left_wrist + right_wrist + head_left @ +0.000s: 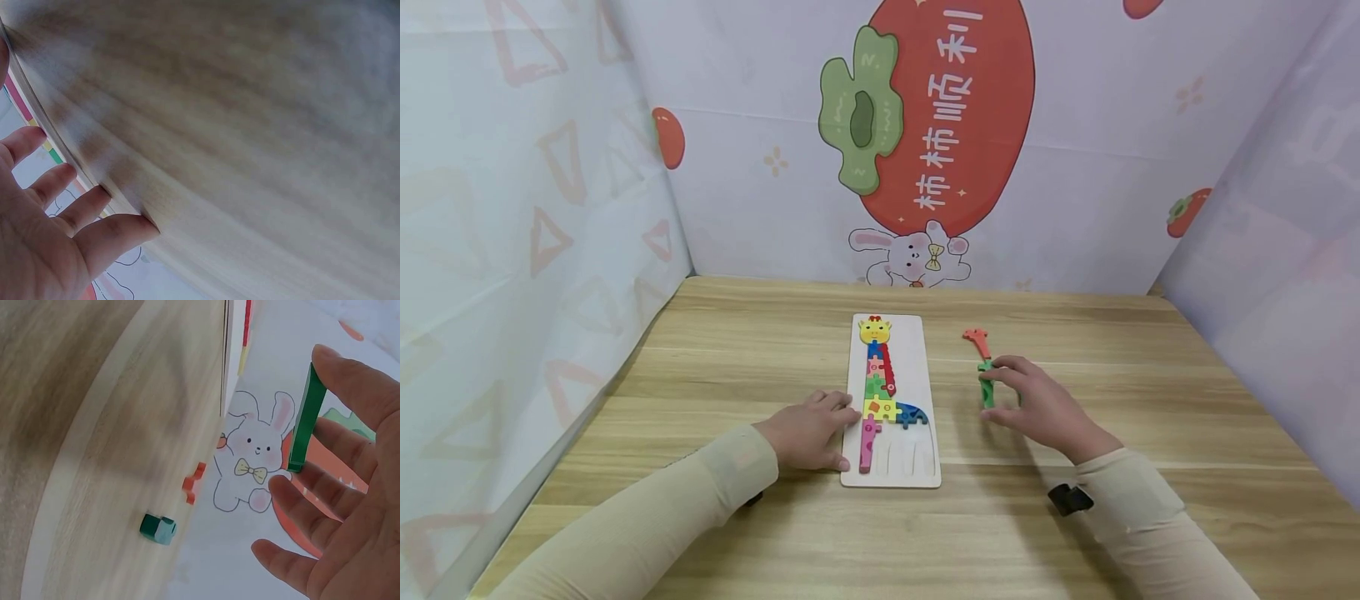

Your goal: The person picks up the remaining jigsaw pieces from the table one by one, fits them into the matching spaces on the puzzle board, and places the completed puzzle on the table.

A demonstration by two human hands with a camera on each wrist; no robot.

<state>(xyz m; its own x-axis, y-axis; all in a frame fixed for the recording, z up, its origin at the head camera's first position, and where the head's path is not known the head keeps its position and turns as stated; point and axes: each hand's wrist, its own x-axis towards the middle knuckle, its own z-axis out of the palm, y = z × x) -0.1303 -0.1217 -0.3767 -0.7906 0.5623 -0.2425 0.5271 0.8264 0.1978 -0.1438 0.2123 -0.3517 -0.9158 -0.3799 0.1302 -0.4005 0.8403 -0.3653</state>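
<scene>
A white puzzle board [906, 350] lies on the wooden table with a giraffe partly filled in: yellow head, numbered neck pieces, a yellow body piece, a blue piece [912, 415] and a pink leg [867, 454]. My left hand [812, 429] rests at the board's left edge, fingers spread, fingertips touching the edge in the left wrist view. To the right of the board my right hand [1045, 408] pinches a long green puzzle piece [307, 422] between thumb and fingers, raised above the table. Under this hand a second green piece [156, 529] lies on the table.
An orange puzzle piece [977, 342] lies on the table beyond my right hand. Printed cloth walls stand at the back and on both sides, with a persimmon [955, 108] and a rabbit on the rear one. The table [760, 333] runs up to them.
</scene>
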